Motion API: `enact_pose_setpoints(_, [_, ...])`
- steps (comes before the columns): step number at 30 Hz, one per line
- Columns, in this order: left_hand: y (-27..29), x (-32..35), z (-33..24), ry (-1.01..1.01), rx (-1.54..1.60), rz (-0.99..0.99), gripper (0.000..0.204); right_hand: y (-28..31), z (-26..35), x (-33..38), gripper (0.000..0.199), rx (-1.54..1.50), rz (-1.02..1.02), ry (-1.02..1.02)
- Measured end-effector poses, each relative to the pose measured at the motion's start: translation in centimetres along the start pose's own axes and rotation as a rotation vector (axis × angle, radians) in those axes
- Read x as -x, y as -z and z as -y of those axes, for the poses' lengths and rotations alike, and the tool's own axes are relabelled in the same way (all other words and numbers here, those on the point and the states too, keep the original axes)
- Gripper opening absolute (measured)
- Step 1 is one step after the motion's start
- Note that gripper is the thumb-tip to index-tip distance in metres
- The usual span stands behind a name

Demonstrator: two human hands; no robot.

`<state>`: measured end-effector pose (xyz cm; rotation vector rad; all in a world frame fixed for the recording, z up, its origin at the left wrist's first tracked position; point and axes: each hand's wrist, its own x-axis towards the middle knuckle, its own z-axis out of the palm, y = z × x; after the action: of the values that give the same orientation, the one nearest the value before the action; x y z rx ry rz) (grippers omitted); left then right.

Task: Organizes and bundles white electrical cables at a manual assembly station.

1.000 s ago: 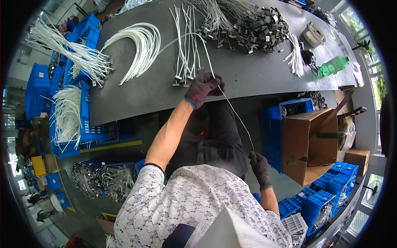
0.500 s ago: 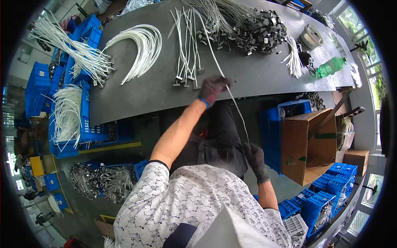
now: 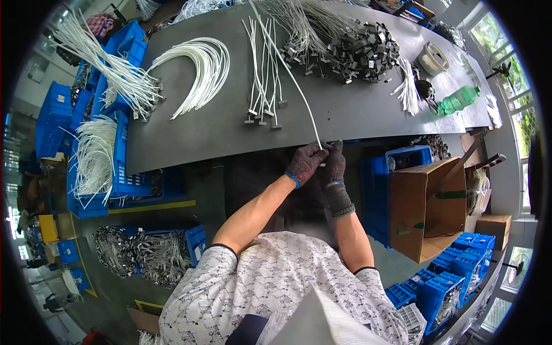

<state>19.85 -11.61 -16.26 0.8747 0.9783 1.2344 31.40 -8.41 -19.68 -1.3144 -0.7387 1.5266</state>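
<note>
A long white cable [image 3: 299, 91] runs from the far side of the table down to its near edge. My left hand [image 3: 306, 163], in a dark knitted glove with red flecks, is closed on its near end. Beside it, almost touching, my right hand [image 3: 333, 164] in a dark grey glove pinches at the same end; its fingertips partly cover it. Left of the cable lies a small group of white cables with grey connectors [image 3: 265, 86]. Farther left rests a curved bundle of white cables [image 3: 215, 63].
A heap of dark connectors [image 3: 368, 52] lies at the back, with a round tub [image 3: 432, 58] and green bottle [image 3: 460, 100] to the right. Blue crates [image 3: 131, 172] of cables flank the table's left end. A cardboard box [image 3: 411, 213] stands right of my legs.
My right hand has come up from beside my lap to the table edge. My left hand has moved a little nearer to me and to the right, and both now meet at the cable's end.
</note>
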Motion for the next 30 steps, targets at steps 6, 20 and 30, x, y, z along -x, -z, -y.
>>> enact_pose_setpoints(6, [6.5,-3.4,-2.2,0.157,-0.347,0.003,0.029,-5.4,2.4,-1.5,0.063,0.057,0.067,-0.107])
enact_pose_setpoints(20, [16.6,-8.9,-10.6,0.523,-0.011,-0.186,0.022,-9.7,6.6,-22.5,0.045,1.164,-0.011,0.787])
enact_pose_setpoints(30, [34.9,-10.1,-5.7,0.257,-1.738,-0.766,0.036,-6.8,3.5,-27.5,0.038,1.201,-0.207,0.588])
